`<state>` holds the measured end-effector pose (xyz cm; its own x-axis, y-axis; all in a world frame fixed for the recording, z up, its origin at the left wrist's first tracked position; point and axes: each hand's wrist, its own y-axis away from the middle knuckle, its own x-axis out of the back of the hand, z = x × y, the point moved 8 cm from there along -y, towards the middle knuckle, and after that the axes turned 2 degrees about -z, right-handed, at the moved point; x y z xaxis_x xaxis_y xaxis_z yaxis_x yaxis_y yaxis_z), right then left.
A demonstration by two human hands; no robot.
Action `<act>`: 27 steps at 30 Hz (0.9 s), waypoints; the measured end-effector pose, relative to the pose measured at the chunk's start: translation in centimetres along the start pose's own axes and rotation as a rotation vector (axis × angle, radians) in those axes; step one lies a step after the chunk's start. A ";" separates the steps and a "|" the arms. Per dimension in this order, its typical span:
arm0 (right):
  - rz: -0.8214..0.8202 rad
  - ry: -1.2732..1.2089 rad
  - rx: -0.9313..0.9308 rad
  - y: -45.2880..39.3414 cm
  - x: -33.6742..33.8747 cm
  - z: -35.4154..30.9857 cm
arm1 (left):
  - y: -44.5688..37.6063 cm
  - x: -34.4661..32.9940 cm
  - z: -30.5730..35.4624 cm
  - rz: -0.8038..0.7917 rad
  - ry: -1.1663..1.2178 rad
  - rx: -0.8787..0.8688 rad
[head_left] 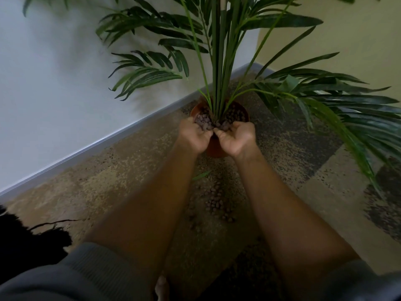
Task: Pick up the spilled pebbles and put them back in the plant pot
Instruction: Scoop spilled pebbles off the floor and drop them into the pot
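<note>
A terracotta plant pot stands on the carpet in a room corner, holding a palm and brown pebbles. My left hand and my right hand are cupped side by side over the pot's near rim, palms up, little fingers touching. A heap of pebbles lies in the cupped hands, mostly on the left one, at the rim. More spilled pebbles lie scattered on the carpet between my forearms, below the pot.
Palm fronds spread wide to the right and upward over the pot. A white wall with a grey skirting board runs along the left. A fallen green leaf lies on the speckled carpet. A dark object sits at the lower left.
</note>
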<state>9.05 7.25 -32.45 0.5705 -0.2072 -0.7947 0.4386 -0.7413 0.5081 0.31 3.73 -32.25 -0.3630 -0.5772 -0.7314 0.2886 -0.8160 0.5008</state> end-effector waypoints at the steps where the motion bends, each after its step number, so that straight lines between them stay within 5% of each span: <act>1: 0.002 0.001 -0.003 0.0 0.0 -0.1 | -0.3 -0.1 0.1 -0.009 0.006 0.013; 7: 0.006 0.013 -0.012 -0.1 0.8 -0.4 | -0.8 0.7 -0.6 -0.032 0.041 0.035; 15: 0.013 0.340 -0.019 1.0 4.7 -1.4 | -0.4 4.4 -1.2 0.023 0.026 -0.027; 20: -0.036 0.718 -0.223 2.1 7.4 0.1 | 0.7 6.3 -1.5 0.077 0.009 -0.063; 23: -0.019 1.157 -0.367 2.5 10.0 1.6 | 0.7 9.3 -2.8 0.216 -0.221 -0.034; 27: 0.039 1.823 -0.429 1.5 13.8 2.3 | 0.0 13.6 -5.0 0.295 -0.938 0.044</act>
<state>15.99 1.77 -43.42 0.3999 0.8445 0.3563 0.3660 -0.5035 0.7826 -0.19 -3.99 -44.49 -0.8432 -0.5317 0.0795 0.4541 -0.6252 0.6347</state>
